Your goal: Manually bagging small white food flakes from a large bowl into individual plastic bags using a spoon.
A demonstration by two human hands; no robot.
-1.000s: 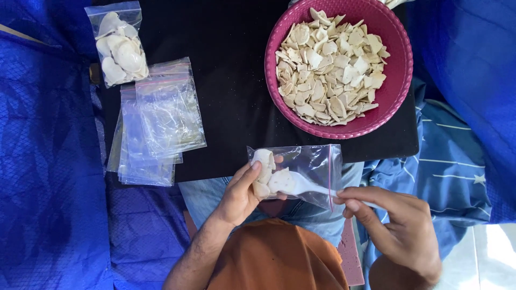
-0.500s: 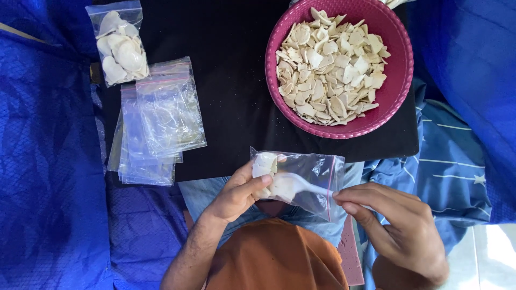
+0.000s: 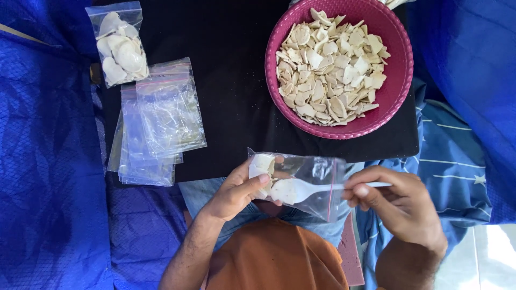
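At far left on the black worktop (image 3: 236, 80): filled bag (image 3: 119, 45), stack of empty bags (image 3: 156, 126) | left hand (image 3: 236, 189) pinches clear bag (image 3: 298, 182) | right hand (image 3: 395, 201) grips white spoon (image 3: 306, 189) inside it | pink bowl (image 3: 400, 70) of chips above.

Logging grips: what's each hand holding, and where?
Left hand holds the bag by its closed end; right hand holds the spoon by its handle.
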